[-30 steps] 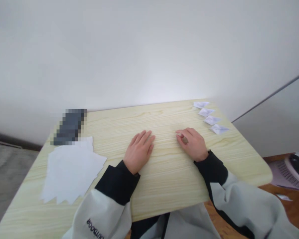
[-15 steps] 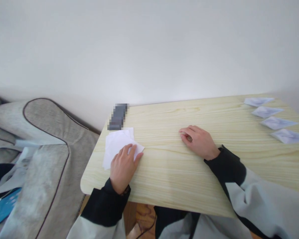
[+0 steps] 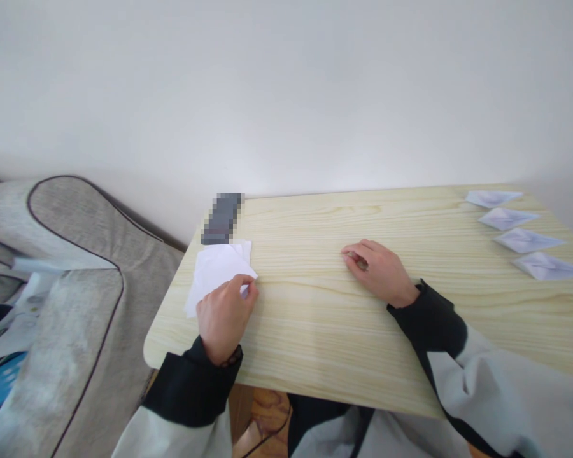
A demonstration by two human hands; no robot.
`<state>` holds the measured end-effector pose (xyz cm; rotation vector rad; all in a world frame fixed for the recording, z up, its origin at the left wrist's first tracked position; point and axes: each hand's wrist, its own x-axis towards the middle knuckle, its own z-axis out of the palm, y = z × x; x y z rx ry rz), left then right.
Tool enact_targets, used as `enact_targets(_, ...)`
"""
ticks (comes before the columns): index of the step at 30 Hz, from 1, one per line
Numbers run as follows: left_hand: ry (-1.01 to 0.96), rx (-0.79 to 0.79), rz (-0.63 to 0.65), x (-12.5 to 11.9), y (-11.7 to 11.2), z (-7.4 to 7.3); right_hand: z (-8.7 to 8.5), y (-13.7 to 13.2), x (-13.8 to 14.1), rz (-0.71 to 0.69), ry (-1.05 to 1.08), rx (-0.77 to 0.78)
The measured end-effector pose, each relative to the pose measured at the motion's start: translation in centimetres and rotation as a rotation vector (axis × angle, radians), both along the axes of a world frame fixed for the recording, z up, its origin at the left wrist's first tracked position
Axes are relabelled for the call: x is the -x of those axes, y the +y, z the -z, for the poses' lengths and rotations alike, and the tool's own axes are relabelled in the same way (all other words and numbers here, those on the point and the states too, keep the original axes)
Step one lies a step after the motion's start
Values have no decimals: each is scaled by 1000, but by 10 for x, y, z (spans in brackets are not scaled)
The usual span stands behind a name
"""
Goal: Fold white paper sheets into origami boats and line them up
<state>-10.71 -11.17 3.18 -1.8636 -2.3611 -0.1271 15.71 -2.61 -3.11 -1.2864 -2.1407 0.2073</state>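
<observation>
A small pile of white paper sheets (image 3: 219,264) lies unevenly stacked at the left of the table. My left hand (image 3: 224,312) is over its near right part, with thumb and index finger pinched on a sheet's corner. My right hand (image 3: 379,270) rests on the tabletop nearer the middle, fingers curled and thumb tip against the index finger, with nothing visible in it. Several folded white paper boats stand in a row at the far right, among them the nearest boat (image 3: 549,266) and the farthest boat (image 3: 493,198).
Behind the paper pile lies a dark, pixelated flat object (image 3: 223,218). The light wood-grain table (image 3: 305,337) meets a white wall (image 3: 305,95) at its back edge. A grey sofa (image 3: 90,312) with dark piping stands close on the left, with a blue item (image 3: 2,385) on it.
My left hand has gone from lying with fingers spread over the paper to pinching a sheet's corner. The right hand stays in place. The view has shifted slightly.
</observation>
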Motion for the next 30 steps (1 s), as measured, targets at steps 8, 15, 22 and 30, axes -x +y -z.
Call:
enact_targets(8, -472, -20, -91, 9, 3, 10, 0, 0, 0, -21, 19, 9)
enact_targets(15, -378, -206, -62, 10, -1, 8, 1, 0, -1, -29, 38, 19)
enact_targets(22, -204, -623, 268, -26, 4, -2, -3, -3, 0, -65, 78, 56)
enact_targets(30, -93, -466, 334, -30, 15, 18, -3, -2, -1, -111, 62, 71)
